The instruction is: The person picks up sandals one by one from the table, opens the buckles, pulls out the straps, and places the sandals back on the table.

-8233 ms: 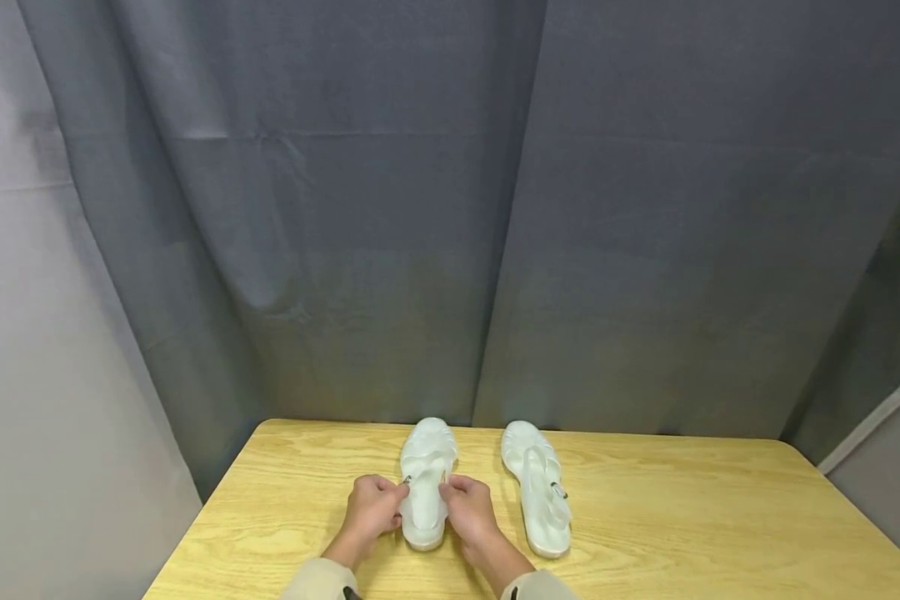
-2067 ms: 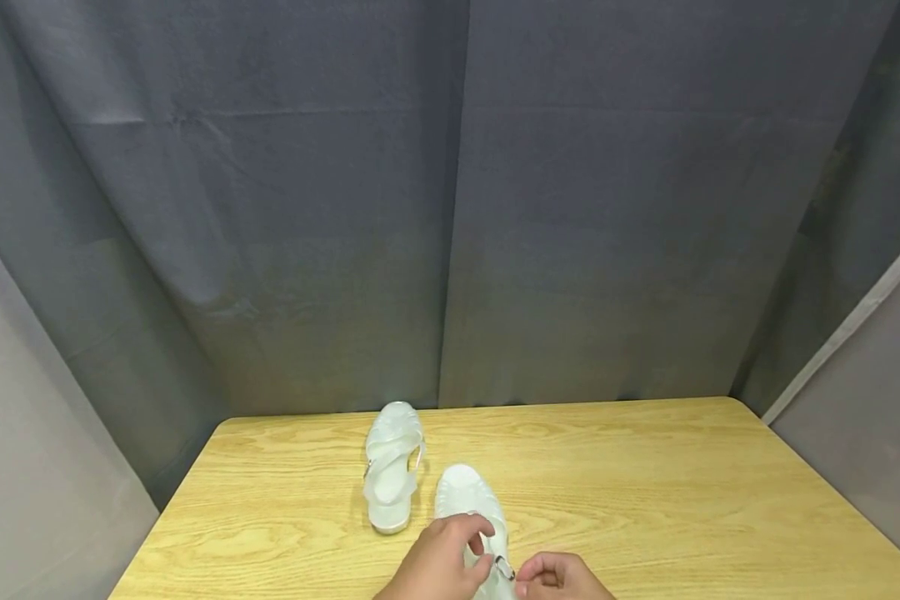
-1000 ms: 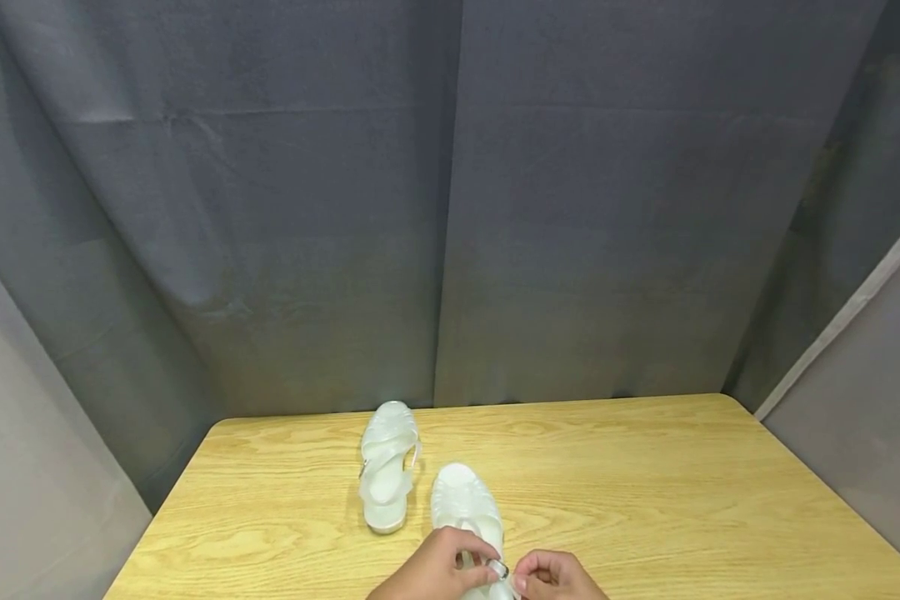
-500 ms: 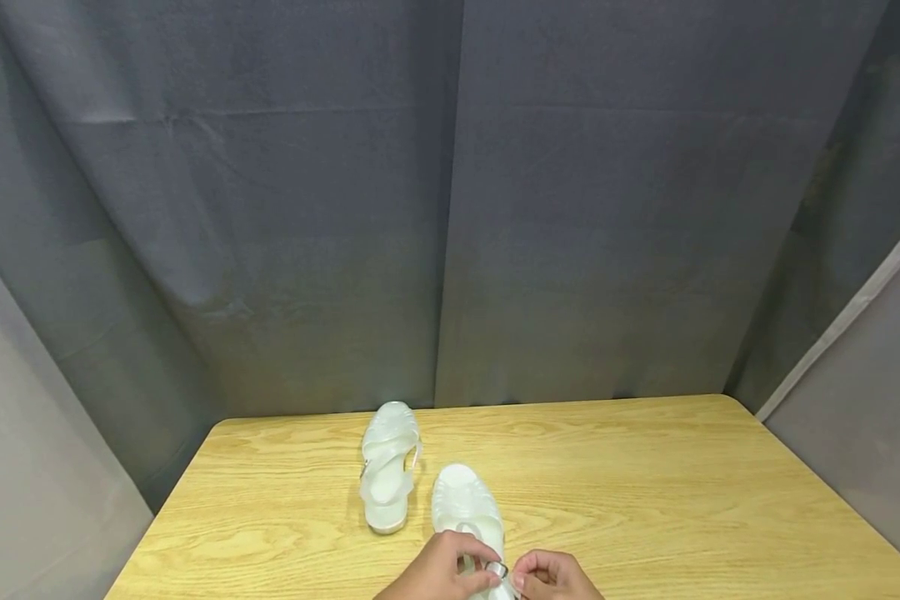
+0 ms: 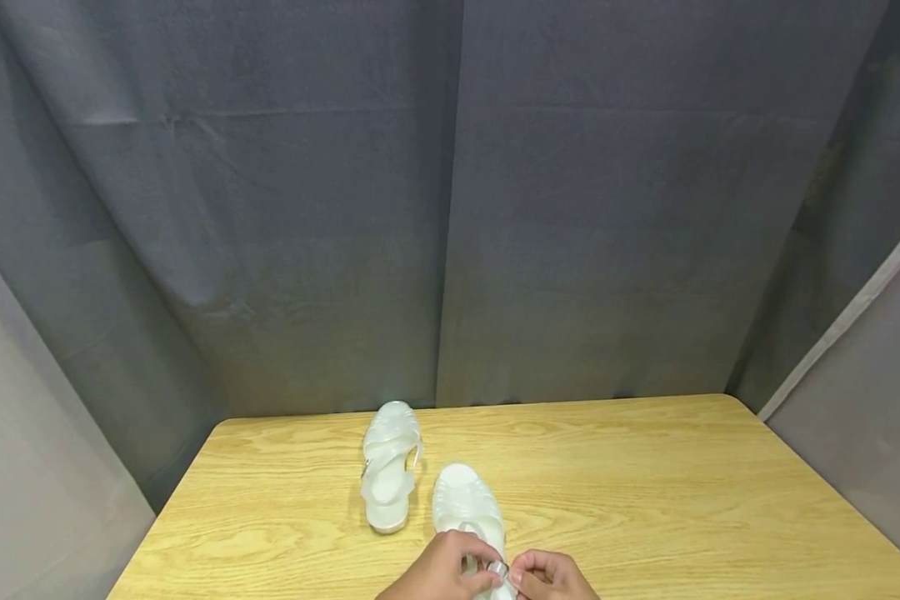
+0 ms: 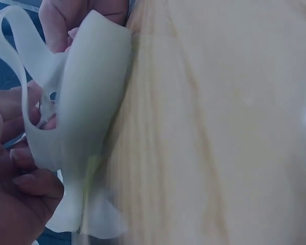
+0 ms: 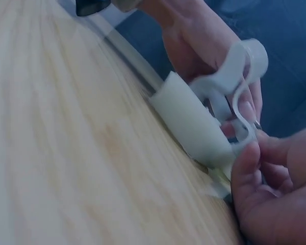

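Observation:
A whitish jelly sandal (image 5: 467, 500) lies near the front of the table, toe pointing away, its heel cut off in the head view. My left hand (image 5: 444, 568) pinches its metal buckle (image 5: 498, 570) from the left between thumb and index finger. From the right, my right hand (image 5: 551, 577) pinches the strap end close against the buckle. In the right wrist view the strap (image 7: 247, 56) loops up above the sandal's heel (image 7: 188, 122). Whether the strap is through the buckle, I cannot tell. The matching sandal (image 5: 387, 492) stands to the left, untouched, its straps across it.
Both sandals share a wood-grain table (image 5: 645, 492). Behind its far edge hangs a dark grey curtain (image 5: 607, 250). Lighter grey panels flank the table on the left (image 5: 30, 417) and right (image 5: 862, 408).
About eight seconds ago both hands were at the left sandal; now they work at the right one, which sits nearer me. Lately the left fingers closed on the buckle and the right fingers came closer.

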The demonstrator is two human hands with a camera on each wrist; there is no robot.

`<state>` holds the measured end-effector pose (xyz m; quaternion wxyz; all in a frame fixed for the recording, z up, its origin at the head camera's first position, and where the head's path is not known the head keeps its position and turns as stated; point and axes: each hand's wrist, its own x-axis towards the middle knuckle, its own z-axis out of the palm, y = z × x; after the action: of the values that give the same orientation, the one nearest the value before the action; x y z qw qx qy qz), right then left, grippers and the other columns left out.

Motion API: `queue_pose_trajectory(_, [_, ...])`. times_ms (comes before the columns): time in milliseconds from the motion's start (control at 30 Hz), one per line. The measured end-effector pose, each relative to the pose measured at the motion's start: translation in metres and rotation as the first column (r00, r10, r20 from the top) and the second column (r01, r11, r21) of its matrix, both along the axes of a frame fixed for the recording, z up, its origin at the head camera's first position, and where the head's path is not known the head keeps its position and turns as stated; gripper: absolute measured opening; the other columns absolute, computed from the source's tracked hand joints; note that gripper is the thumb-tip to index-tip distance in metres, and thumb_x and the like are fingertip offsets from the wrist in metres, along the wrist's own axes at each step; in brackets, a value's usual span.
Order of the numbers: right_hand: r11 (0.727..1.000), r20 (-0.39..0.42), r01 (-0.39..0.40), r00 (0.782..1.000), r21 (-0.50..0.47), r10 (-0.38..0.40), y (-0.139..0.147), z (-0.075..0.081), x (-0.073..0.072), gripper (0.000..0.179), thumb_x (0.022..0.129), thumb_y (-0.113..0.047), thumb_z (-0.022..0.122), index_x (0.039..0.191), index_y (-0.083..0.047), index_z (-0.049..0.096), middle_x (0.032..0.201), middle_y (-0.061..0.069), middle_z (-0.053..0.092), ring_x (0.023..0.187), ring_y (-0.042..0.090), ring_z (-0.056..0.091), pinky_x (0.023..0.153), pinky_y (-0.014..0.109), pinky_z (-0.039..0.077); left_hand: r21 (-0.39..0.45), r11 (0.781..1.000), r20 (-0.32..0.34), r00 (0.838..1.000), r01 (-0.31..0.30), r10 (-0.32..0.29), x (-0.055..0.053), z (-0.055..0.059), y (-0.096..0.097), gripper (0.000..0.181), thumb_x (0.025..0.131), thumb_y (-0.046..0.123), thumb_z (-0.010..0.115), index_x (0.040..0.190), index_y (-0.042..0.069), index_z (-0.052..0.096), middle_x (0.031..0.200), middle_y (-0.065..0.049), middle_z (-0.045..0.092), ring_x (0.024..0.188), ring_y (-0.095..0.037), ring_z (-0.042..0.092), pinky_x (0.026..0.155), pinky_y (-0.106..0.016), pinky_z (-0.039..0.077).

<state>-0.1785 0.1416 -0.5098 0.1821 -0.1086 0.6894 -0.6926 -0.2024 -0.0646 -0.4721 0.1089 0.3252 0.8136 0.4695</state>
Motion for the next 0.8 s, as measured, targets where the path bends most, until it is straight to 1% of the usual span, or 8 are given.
queue_pose_trajectory(100, [0.999,0.015,0.052,0.999,0.006,-0.052,-0.002,0.001,0.001,0.025,0.087,-0.022,0.063,0.089,0.003,0.063,0.064,-0.004,0.056,0.055,0.003,0.05,0.049,0.016,0.043,-0.004,1.0,-0.004,1.0,-0.002,0.002,0.0,0.001,0.0,0.016,0.084,0.018,0.071,0.095,0.007,0.073,0.085,0.01,0.067,0.079,0.005,0.054,0.072,-0.017,0.047])
queue_pose_trajectory(200, [0.997,0.019,0.072,0.997,0.009,-0.073,-0.002,0.002,0.001,0.029,0.085,-0.024,0.066,0.091,0.004,0.065,0.066,-0.004,0.058,0.057,0.003,0.053,0.051,0.016,0.044,-0.002,1.0,0.0,1.0,-0.003,0.003,0.0,0.0,0.0,0.015,0.084,0.019,0.07,0.094,0.008,0.073,0.085,0.011,0.067,0.08,0.005,0.055,0.072,-0.017,0.047])
queue_pose_trajectory(333, [0.999,0.031,0.052,0.998,-0.001,-0.052,0.003,0.002,0.001,0.032,0.084,-0.023,0.068,0.095,0.006,0.065,0.071,-0.001,0.064,0.064,0.006,0.059,0.056,0.017,0.048,0.01,1.0,0.025,1.0,-0.008,0.008,0.0,-0.001,0.0,0.016,0.084,0.021,0.07,0.094,0.008,0.073,0.086,0.012,0.066,0.079,0.005,0.054,0.072,-0.018,0.046])
queue_pose_trajectory(500, [1.0,0.066,0.022,0.998,0.004,-0.022,0.009,0.003,-0.001,0.029,0.083,-0.021,0.069,0.096,0.005,0.064,0.078,0.006,0.067,0.072,0.015,0.064,0.062,0.024,0.053,0.019,0.999,0.067,0.997,-0.033,0.032,0.0,-0.003,0.0,0.017,0.083,0.02,0.072,0.094,0.007,0.073,0.086,0.011,0.067,0.077,0.005,0.053,0.071,-0.018,0.045])
queue_pose_trajectory(633, [1.0,0.065,0.012,0.998,0.025,-0.013,0.011,0.004,-0.002,0.028,0.082,-0.021,0.07,0.093,0.003,0.064,0.077,0.006,0.068,0.071,0.015,0.065,0.062,0.024,0.053,0.009,0.999,0.075,0.996,-0.046,0.046,0.0,-0.003,-0.001,0.018,0.083,0.021,0.072,0.094,0.007,0.072,0.087,0.012,0.067,0.079,0.005,0.053,0.072,-0.018,0.045])
queue_pose_trajectory(700, [1.0,0.068,0.007,0.998,0.01,-0.007,0.012,0.004,-0.002,0.026,0.082,-0.02,0.07,0.092,0.003,0.063,0.077,0.006,0.069,0.071,0.015,0.065,0.062,0.024,0.053,0.007,0.999,0.085,0.995,-0.051,0.05,0.0,-0.002,-0.002,0.017,0.083,0.021,0.072,0.094,0.008,0.073,0.087,0.012,0.067,0.08,0.004,0.054,0.073,-0.018,0.045])
queue_pose_trajectory(767, [1.0,0.07,0.007,0.998,-0.008,-0.006,0.012,0.004,-0.002,0.025,0.081,-0.019,0.07,0.091,0.003,0.062,0.076,0.006,0.069,0.071,0.014,0.065,0.062,0.023,0.053,0.005,0.999,0.072,0.996,-0.046,0.046,0.0,-0.003,-0.002,0.017,0.083,0.02,0.072,0.095,0.008,0.072,0.089,0.012,0.067,0.081,0.004,0.054,0.073,-0.018,0.045])
queue_pose_trajectory(800, [1.0,0.071,0.012,0.997,-0.011,-0.011,0.012,0.004,-0.002,0.024,0.081,-0.018,0.071,0.09,0.002,0.062,0.076,0.006,0.069,0.07,0.014,0.065,0.061,0.023,0.053,0.008,0.999,0.083,0.995,-0.049,0.048,-0.001,-0.003,-0.003,0.017,0.083,0.02,0.072,0.095,0.008,0.073,0.088,0.012,0.067,0.081,0.004,0.054,0.073,-0.018,0.045])
